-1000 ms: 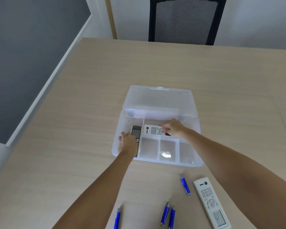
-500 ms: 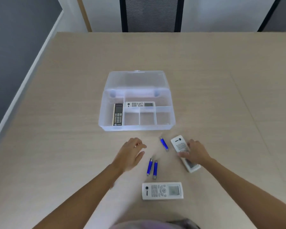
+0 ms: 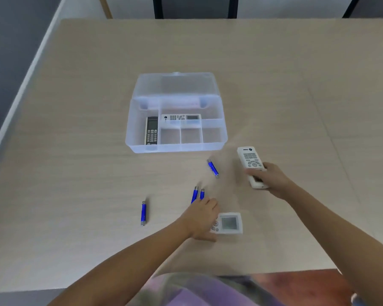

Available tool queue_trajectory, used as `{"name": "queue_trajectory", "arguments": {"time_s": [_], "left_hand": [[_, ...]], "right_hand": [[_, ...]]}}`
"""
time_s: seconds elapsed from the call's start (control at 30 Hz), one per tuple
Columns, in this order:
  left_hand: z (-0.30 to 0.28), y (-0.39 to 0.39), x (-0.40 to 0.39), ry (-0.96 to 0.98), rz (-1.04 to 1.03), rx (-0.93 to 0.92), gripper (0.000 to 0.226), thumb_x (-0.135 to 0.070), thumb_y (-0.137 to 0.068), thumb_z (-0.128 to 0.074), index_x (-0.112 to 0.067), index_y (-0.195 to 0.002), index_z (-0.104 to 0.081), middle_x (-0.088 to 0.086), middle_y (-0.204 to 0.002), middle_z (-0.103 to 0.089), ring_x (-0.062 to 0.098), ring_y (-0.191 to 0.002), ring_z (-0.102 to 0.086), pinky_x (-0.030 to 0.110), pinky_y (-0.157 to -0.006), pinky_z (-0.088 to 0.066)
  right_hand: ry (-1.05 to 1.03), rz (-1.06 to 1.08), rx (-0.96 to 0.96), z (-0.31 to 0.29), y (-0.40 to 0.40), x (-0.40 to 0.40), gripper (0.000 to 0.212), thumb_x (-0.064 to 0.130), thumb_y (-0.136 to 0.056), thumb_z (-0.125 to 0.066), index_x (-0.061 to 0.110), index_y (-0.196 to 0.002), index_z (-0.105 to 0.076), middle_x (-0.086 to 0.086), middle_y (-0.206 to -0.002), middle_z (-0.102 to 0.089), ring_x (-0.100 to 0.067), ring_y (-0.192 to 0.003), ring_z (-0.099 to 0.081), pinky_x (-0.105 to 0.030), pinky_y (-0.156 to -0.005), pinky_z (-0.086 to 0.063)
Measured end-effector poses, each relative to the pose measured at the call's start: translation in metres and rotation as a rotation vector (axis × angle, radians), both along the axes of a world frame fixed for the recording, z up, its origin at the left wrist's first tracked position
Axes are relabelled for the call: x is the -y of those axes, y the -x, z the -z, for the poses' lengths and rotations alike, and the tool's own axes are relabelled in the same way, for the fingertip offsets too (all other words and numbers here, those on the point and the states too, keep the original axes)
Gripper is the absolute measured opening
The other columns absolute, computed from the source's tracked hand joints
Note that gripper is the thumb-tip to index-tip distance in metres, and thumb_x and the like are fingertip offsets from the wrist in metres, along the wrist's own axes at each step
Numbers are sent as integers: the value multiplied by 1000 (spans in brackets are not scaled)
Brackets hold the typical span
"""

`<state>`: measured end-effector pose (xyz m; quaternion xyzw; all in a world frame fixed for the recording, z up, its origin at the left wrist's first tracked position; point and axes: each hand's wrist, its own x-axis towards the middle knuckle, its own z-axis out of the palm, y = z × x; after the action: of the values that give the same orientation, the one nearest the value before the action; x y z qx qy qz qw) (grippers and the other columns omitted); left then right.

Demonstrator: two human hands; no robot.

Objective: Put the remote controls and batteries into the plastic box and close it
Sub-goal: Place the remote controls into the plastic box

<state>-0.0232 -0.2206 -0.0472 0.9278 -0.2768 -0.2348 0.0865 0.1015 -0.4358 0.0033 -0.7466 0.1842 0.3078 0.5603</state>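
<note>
Head view: white remote [image 3: 250, 164] (right hand [image 3: 272, 180] gripping) points away, toward box [image 3: 215, 146].

Clear box [image 3: 177, 149] open w/ 2 remotes [image 3: 152, 130] inside; 2 white remotes [image 3: 250, 161], 4 blue batteries [image 3: 143, 213] (table).

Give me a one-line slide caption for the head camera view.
Both hands grasp white remotes beside the open plastic box.
</note>
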Motion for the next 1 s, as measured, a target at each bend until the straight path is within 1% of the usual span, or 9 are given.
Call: {"name": "queue_trajectory", "arguments": {"time_s": [0.07,0.17,0.27,0.47,0.57,0.63,0.7,0.83,1.0], "left_hand": [[-23,-15,-9,202,-211,-130,61,-47,-74,-69,-11,-116,-45,8,-107,-59,22,-80,-50,34,-69,-45],[-61,-70,-36,439,-412,-145,67,-42,-76,-69,-22,-129,-33,6,-103,-68,23,-78,-60,28,-61,-45],[-84,-151,-78,535,-554,-86,70,-41,-80,-70,-24,-134,-29,8,-114,-66,25,-85,-64,33,-67,-53],[-86,-284,-135,241,-540,-70,61,-32,-94,-54,-25,-145,-23,10,-134,-56,28,-101,-56,35,-79,-44],[-64,-315,-141,137,-473,-127,56,-27,-95,-53,-24,-145,-29,13,-137,-55,33,-116,-55,39,-91,-44],[-50,-324,-140,143,-456,-212,47,-24,-93,-55,-26,-137,-37,14,-129,-59,32,-104,-57,41,-88,-47],[-37,-328,-141,146,-437,-287,45,-23,-93,-56,-27,-135,-40,13,-127,-58,30,-99,-58,40,-85,-49],[-13,-322,-148,59,-404,-347,60,-30,-93,-54,-35,-148,-29,-2,-152,-41,26,-128,-48,42,-106,-41],[-17,-301,-150,-112,-372,-72,47,-40,-96,-47,-31,-142,-41,10,-137,-46,31,-130,-37,46,-108,-28]], "right_hand": [[-135,66,16,-17,-12,5,29,23,-85,-67,3,-105,-62,-7,-78,-57,-19,-61,-57,-27,-54,-52],[-296,161,47,-41,-37,9,25,25,-92,-56,7,-107,-63,-7,-88,-63,-21,-68,-64,-28,-62,-57],[-399,178,88,-62,-67,5,26,14,-95,-45,10,-115,-60,-9,-103,-67,-24,-86,-67,-30,-69,-61],[-268,24,278,-63,-126,-22,28,10,-94,-52,13,-121,-54,-3,-100,-70,-9,-77,-71,-28,-71,-60],[-168,-29,341,-52,-150,-39,28,13,-91,-57,11,-118,-51,-8,-100,-68,-20,-80,-68,-38,-76,-52],[-124,-75,383,-48,-161,-50,27,14,-90,-57,12,-117,-54,-11,-101,-69,-28,-84,-65,-44,-80,-49],[-71,-119,437,-45,-173,-60,26,12,-92,-55,12,-118,-56,-13,-101,-68,-27,-84,-63,-41,-78,-49],[1,-184,492,-36,-191,-79,28,12,-93,-51,13,-120,-60,-13,-96,-67,-22,-80,-60,-29,-71,-47],[91,-290,486,-19,-213,-115,30,10,-90,-52,11,-118,-64,-10,-99,-66,-21,-85,-60,-27,-73,-46]]}}
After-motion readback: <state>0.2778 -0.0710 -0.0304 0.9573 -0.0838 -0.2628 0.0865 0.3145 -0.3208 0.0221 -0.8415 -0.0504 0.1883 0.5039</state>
